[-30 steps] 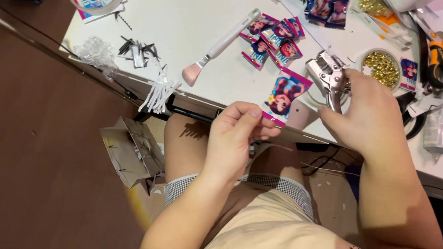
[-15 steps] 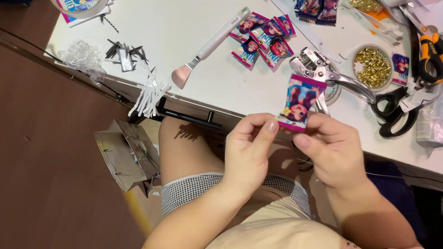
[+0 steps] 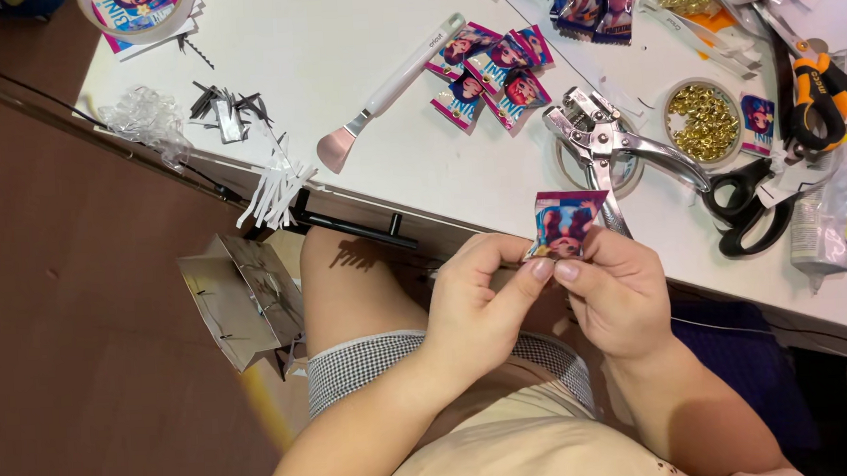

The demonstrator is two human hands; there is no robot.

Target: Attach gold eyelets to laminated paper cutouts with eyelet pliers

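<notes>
My left hand (image 3: 479, 302) & right hand (image 3: 621, 291): fingertips of both pinched shut on small pink-purple printed card (image 3: 564, 224), held upright over lap at table edge. More printed cards (image 3: 492, 68) fanned at 11 o'clock from it. White table (image 3: 339, 42), brown floor (image 3: 74, 310) at 9. Round dish (image 3: 704, 121) at 1 o'clock holds gold eyelets. Metal punch pliers (image 3: 600, 140) at 12, just beside card.

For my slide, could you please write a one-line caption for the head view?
Both hands, left hand and right hand, pinch a small printed card at the white table edge, near a metal hole punch.
</notes>
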